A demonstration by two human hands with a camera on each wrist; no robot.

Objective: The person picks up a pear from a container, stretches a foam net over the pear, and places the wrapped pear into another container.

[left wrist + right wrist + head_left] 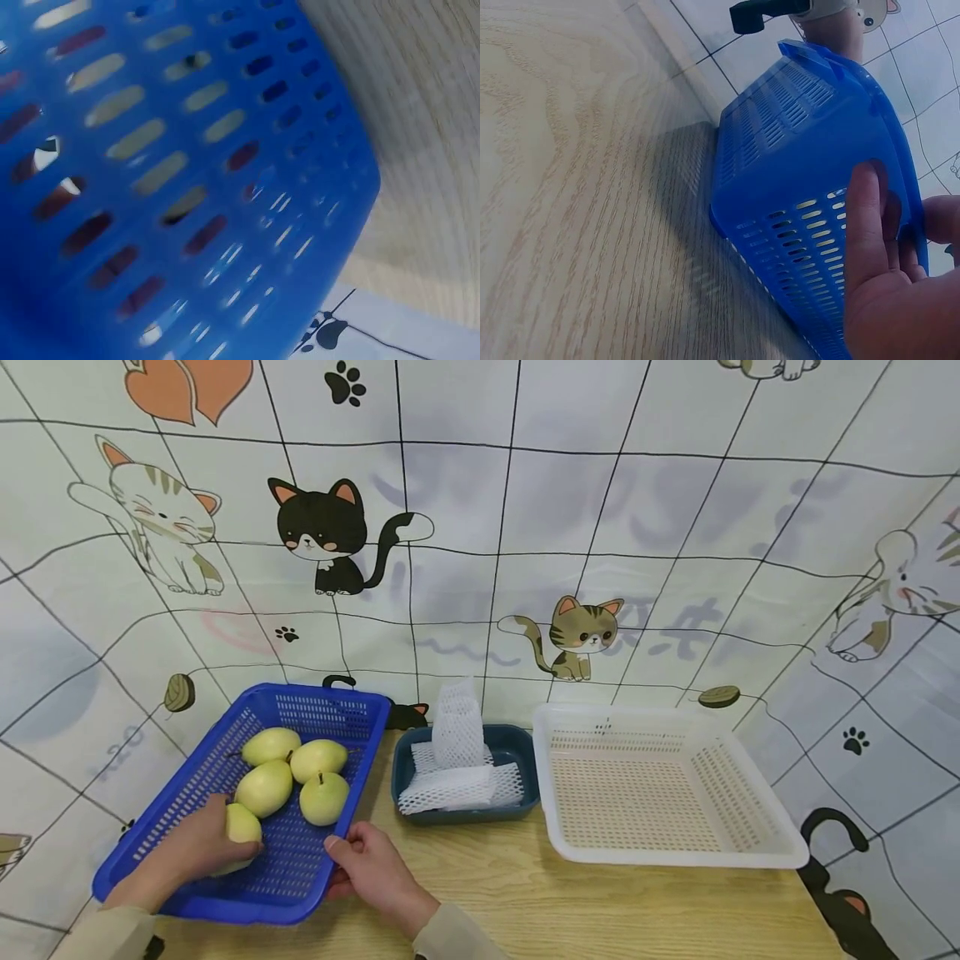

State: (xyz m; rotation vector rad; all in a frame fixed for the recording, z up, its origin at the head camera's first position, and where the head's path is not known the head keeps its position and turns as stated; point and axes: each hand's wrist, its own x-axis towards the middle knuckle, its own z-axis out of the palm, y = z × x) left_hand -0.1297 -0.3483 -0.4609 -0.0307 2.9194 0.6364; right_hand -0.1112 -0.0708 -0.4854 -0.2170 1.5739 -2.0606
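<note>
My left hand (191, 847) has its thumb and fingers curled round a yellow-green pear (243, 827); most of the fingertips are hidden behind it, so I can't tell how firm the hold is underneath. My right hand (378, 872) is clamped on the rim of the blue plastic basket (277, 906), near its front right corner, thumb over the top and fingers against the outer wall.

What worries me is the pear's smooth skin: a loose hold could let it slip, and a drop might bruise it. Lifting carelessly could also nudge the neighbouring pear (264, 788), just beyond, and set the others rolling. If my right hand pulled the rim up or sideways, the basket could tip or slide along the tabletop (600, 910).

The held pear sits inside my left grip, in the basket's front half, towards its middle from my wrist, which crosses the front left corner. My right hand is apart from it.
</note>
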